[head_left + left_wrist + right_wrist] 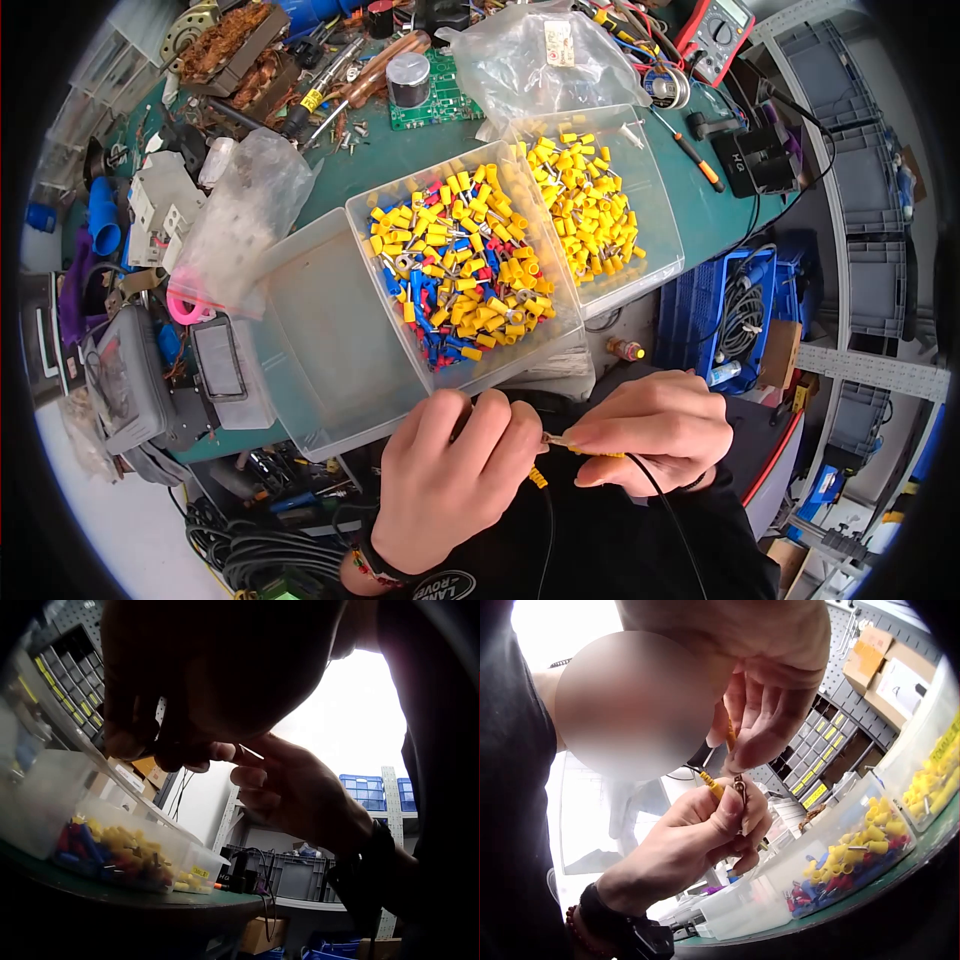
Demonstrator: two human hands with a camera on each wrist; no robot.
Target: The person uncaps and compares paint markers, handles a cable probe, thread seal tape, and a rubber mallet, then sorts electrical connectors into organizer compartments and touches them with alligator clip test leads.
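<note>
Close in front of the body, my left hand [455, 480] grips a cable end with a yellow ribbed sleeve [540, 479], its thin black cable hanging down. Facing it, my right hand [655, 430] pinches a second cable end between thumb and index finger; a black cable [657, 488] runs down from it. A small metal tip [557, 440] shows between the two hands. The right wrist view shows the left thumb beside a yellow sleeve [712, 784] and a shiny metal piece [740, 793], with the right fingers just above. Fingers hide much of both ends.
Beyond the hands, a clear plastic box [400, 350] holds yellow, blue and red crimp terminals [460, 270]. A second box [665, 255] holds yellow ones. Plastic bags [545, 75], a multimeter [715, 38] and a screwdriver [690, 155] lie farther back. Blue crates [700, 300] stand at right.
</note>
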